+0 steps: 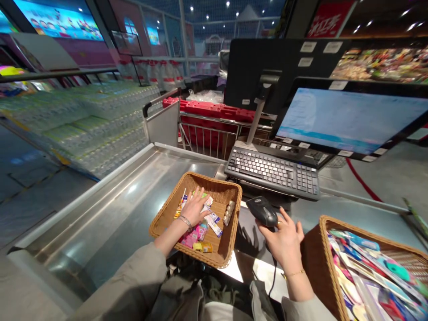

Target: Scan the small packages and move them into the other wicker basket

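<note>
The left hand (194, 210) is inside a shallow woven basket (214, 183), palm down, its fingers spread and loose over small bright packets (191, 237); it seems to touch them, but grasps nothing that shows. The packets gather in the left and near parts of the basket; a short strip of round, pale things (228, 213) lies against the right wall, and between the two groups the woven floor is visible.

The right hand (286, 245) is outside the basket's right rim, at a black handheld scanner (262, 211); its thumb lies along the near side and other fingers fan out to the right, but whether they close around the handle cannot be told; a black cable (274, 278) hangs below.

Room is tight on this side: the scanner's head is just beside the basket's rim, the keyboard (274, 173) has its front edge a little beyond, and a second basket (329, 249), full of packaged goods (374, 267), stands near the right wrist. To the left there is more room; a broad stretch of steel counter (123, 191) runs from the woven rim to a raised metal edge (82, 198). A lit monitor (347, 125) leans above the keyboard; a wire trolley (207, 136) stands beyond the counter's far edge.
</note>
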